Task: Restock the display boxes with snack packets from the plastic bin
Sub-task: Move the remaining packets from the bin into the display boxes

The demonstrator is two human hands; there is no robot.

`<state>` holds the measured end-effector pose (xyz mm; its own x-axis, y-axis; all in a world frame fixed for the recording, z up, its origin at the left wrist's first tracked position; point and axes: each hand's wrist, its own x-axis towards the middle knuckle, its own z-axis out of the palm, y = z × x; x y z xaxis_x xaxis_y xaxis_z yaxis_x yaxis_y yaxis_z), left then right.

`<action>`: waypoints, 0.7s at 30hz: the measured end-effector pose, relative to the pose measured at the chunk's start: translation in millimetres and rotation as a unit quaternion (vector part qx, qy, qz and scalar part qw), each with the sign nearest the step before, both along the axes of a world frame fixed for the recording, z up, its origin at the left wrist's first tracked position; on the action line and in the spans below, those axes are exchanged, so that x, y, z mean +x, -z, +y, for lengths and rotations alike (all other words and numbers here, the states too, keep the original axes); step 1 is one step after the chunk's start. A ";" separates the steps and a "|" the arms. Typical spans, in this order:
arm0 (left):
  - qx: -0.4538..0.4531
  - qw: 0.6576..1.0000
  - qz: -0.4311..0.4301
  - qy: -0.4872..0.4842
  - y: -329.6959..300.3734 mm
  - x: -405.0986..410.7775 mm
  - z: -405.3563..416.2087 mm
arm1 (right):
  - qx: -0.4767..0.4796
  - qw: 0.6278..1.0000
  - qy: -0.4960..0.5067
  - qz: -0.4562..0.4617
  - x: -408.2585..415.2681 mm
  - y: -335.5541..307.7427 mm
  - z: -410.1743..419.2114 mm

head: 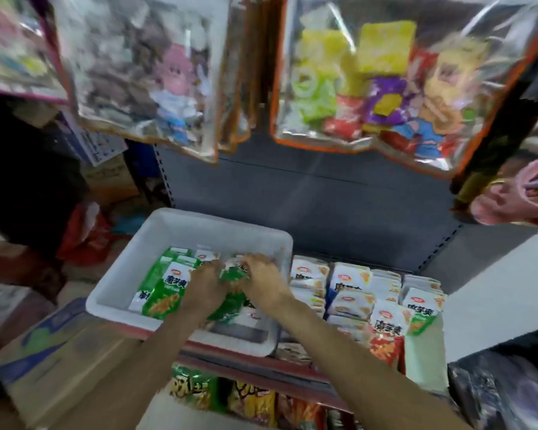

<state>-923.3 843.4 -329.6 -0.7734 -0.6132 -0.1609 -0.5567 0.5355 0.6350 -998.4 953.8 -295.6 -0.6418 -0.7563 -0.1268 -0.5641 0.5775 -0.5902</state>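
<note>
Head view. White plastic bin (pixel 131 274) sitting on shelf (pixel 323 378), at its left end, tilted a bit; front edge of bin overhanging shelf front. Inside bin: green/white snack packets (pixel 165 287), piled toward bin's left and center, far right corner of bin mostly bare white.

Both hands down inside bin, near its middle. Left hand (pixel 207 285) w/ fingers curled onto green packets; right hand (pixel 263 279) just beside it, fingers bent down onto same cluster (pixel 233 274). Looks like both gripping packets, but blur heavy — exact pinch can't tell. Forearms coming in from bottom of frame, crossing bin's near rim.

Right of bin, touching its right wall: display boxes (pixel 416 352) on same shelf, packed w/ white/orange packets (pixel 348 287) standing upright in rows; green-cornered packet (pixel 421 321) at right end, front.

Lower shelf below: green and yellow snack bags (pixel 193 389), partly cut off by arms.

Above: clear hanging bags (pixel 370 82) w/ orange trim, mixed colorful snacks inside. Left of bin: cardboard box (pixel 59 352) w/ blue/green print. Red bag (pixel 84 234) behind, left of shelf.
</note>
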 end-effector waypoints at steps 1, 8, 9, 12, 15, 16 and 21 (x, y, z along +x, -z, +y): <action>0.012 1.000 -0.028 0.006 2.9 1.4 -9.0 | 0.029 0.999 0.007 -0.024 1.7 10.3 -12.4; 0.097 0.981 -0.127 0.110 18.3 -2.3 -43.6 | 0.065 0.959 0.138 -0.237 8.0 54.2 -28.1; 0.107 0.977 -0.138 0.125 21.3 -2.9 -44.5 | 0.051 0.954 0.156 -0.250 9.2 56.7 -28.7; 0.112 0.972 -0.158 0.137 34.3 -2.9 -44.4 | -0.001 0.925 0.216 -0.312 10.1 64.1 -33.3; 0.100 0.981 -0.131 0.106 42.0 -1.9 -40.6 | -0.036 0.906 0.246 -0.342 10.7 63.1 -36.4; 0.106 0.985 -0.109 0.086 43.2 -2.2 -38.9 | -0.043 0.906 0.254 -0.337 10.4 62.7 -36.8; 0.202 0.979 -0.028 0.000 25.5 -3.9 -31.5 | -0.092 0.892 0.291 -0.334 11.3 53.6 -36.8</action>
